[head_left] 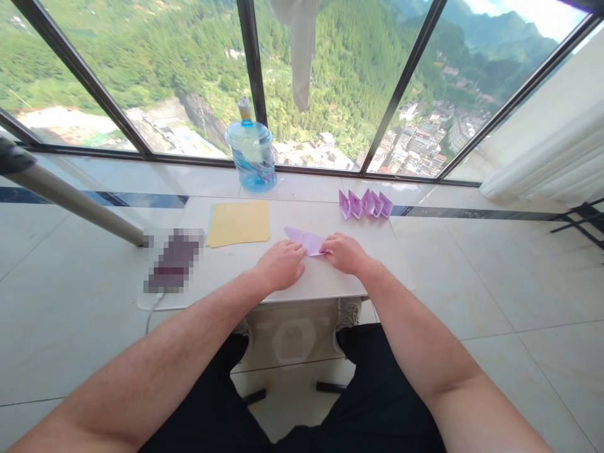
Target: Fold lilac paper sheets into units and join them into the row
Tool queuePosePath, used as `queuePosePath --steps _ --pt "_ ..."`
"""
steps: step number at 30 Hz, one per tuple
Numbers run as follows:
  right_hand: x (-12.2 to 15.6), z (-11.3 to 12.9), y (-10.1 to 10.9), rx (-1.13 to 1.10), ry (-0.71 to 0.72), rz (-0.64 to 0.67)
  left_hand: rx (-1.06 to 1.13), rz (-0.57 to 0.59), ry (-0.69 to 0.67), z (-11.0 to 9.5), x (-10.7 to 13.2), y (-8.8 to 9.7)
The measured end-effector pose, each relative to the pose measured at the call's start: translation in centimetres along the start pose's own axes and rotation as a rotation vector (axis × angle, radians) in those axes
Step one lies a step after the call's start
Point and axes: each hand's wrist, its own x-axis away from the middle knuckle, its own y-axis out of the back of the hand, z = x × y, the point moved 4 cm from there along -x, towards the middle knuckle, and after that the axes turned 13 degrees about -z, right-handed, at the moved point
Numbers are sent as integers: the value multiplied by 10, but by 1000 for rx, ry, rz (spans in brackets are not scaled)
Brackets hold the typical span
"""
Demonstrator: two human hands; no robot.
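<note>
A folded piece of pale purple paper (306, 239) lies on the small white table (330, 220) between my hands. My left hand (281, 264) rests knuckles up with its fingers curled onto the paper's near left edge. My right hand (345, 252) pinches the paper's right corner with closed fingers. Both forearms reach in from the bottom of the view over my dark trousers.
A stack of yellow paper sheets (238, 223) lies left of the hands. Several finished purple folded shapes (365, 204) stand at the table's far right. A blurred dark device (173, 260) sits at the left. A blue water jug (251, 155) stands by the window.
</note>
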Motion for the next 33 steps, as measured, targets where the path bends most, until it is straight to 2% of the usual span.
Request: queuePosePath --steps 4,7,12,16,23,29,33 --pt "-2 -20 -1 -200 -144 -63 -26 20 -14 -1 1 3" --pt "-4 -30 -5 -300 -193 -86 -43 33 -19 0 2 4" --pt "-9 -35 -12 -400 -164 -99 -25 76 -41 5 2 1" --pt "-10 -31 -10 -444 -146 -68 -18 87 -47 6 1 1" --pt "-8 -19 -3 -218 -77 -12 34 148 59 14 -1 6" --pt "-7 -4 4 -4 -24 -36 82 193 50 20 2 5" --pt "-11 -5 3 -71 -40 -72 71 157 9 17 4 5"
